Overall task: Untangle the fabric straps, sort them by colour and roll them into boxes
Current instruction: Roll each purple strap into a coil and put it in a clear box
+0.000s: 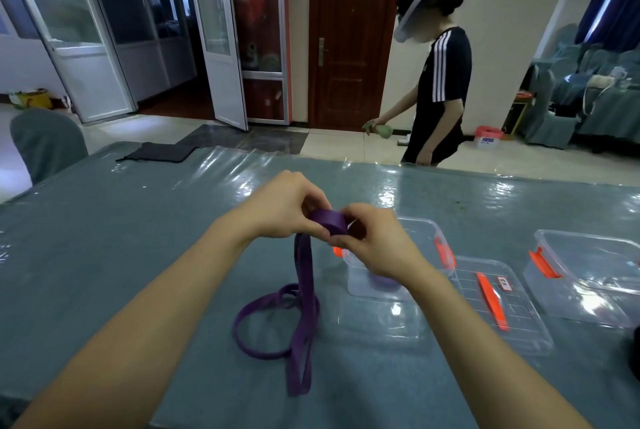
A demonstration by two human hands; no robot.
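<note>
A purple fabric strap (302,304) hangs from a small purple roll (330,220) held above the table. My left hand (280,207) and my right hand (374,241) both pinch that roll from opposite sides. The strap's loose end lies in loops on the table below. Behind my right hand stands a clear plastic box (426,231) with orange clips; something purple shows through its wall (382,281).
A clear lid (512,311) with an orange clip lies right of the box, and a second clear box (588,276) stands further right. The table (138,238) has a glossy plastic cover. A dark cloth (159,152) lies at its far left. A person stands beyond the table.
</note>
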